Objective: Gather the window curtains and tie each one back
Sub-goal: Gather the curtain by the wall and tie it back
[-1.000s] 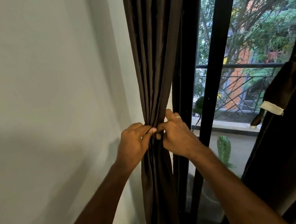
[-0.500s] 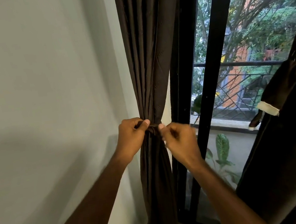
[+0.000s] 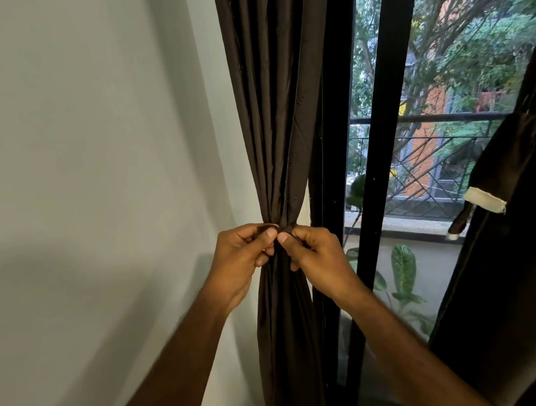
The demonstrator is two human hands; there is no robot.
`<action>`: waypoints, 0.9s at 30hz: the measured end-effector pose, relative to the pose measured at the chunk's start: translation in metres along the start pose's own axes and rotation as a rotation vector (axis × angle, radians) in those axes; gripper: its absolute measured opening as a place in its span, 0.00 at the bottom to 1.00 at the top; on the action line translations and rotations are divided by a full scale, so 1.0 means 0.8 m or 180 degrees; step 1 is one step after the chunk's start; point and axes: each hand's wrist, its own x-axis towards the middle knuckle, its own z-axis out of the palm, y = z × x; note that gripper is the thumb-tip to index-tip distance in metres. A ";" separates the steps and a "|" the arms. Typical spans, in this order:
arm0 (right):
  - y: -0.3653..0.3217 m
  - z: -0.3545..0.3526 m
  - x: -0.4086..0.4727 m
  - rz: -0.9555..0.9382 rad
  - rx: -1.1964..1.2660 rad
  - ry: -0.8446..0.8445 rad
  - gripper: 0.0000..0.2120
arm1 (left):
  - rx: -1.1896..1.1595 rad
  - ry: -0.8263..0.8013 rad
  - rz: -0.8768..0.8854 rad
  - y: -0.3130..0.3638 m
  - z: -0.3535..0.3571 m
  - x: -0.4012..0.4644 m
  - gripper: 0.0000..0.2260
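Both hands meet at the waist of the gathered curtain (image 3: pixel 271 134). The left hand (image 3: pixel 240 261) pinches one end of a dark tie band (image 3: pixel 285 227) between thumb and curled fingers, and the right hand (image 3: pixel 318 261) pinches the other end the same way, thumbs nearly touching in front of the fabric. So each grip is clamped on the band, which circles the bunched folds just above the knuckles. The curtain hangs beside the wall (image 3: pixel 88 192), pulled clear of the black window frame (image 3: pixel 386 153).

This looks like the fastening step for the left curtain: gathering seems done, the band is around, and its ends need joining. The next move likely calls for keeping tension while knotting or hooking the ends, so the folds do not slip loose. At the right edge, the second curtain (image 3: pixel 522 254) shows a pale-tipped strap (image 3: pixel 485 205); whether it is properly tied, I cannot tell.
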 end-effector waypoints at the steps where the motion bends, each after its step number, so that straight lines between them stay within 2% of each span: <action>1: 0.001 0.000 0.001 -0.0017 0.0009 0.0022 0.17 | 0.0004 0.0059 0.0073 -0.002 0.001 -0.001 0.09; 3: -0.001 -0.001 0.004 -0.0128 -0.0009 0.0027 0.21 | 0.0319 0.0302 0.0322 0.003 0.007 -0.002 0.07; 5: -0.004 -0.008 0.008 -0.0320 -0.0081 0.0008 0.22 | 0.0705 0.0609 0.0645 0.014 0.017 0.001 0.11; 7: 0.001 -0.022 0.011 -0.0515 -0.0152 0.0018 0.22 | 0.0711 0.0970 0.0827 0.028 0.020 0.010 0.13; 9: 0.018 -0.039 0.009 -0.0528 -0.0116 -0.0007 0.22 | 0.0605 0.1314 0.0800 0.034 0.013 0.024 0.13; 12: 0.045 -0.048 0.002 -0.0375 -0.0204 -0.0146 0.22 | 0.0833 0.1580 0.0670 0.026 0.008 0.036 0.12; 14: 0.054 -0.048 0.002 -0.0675 -0.0744 -0.0053 0.22 | 0.0785 0.1734 0.0602 0.023 0.014 0.041 0.13; 18: 0.034 -0.045 0.010 -0.1523 -0.2625 0.0408 0.15 | 0.1195 0.2044 0.0736 0.030 0.019 0.066 0.16; 20: 0.022 -0.040 0.016 -0.1765 -0.3076 0.0491 0.13 | 0.1567 0.2123 0.0907 0.036 0.021 0.077 0.19; 22: 0.018 -0.038 0.021 -0.1844 -0.3135 0.0559 0.13 | 0.1801 0.2109 0.0991 0.041 0.022 0.084 0.23; 27: 0.033 -0.039 0.018 -0.1440 -0.2852 0.0655 0.15 | 0.2268 0.1701 0.1070 0.041 0.011 0.086 0.22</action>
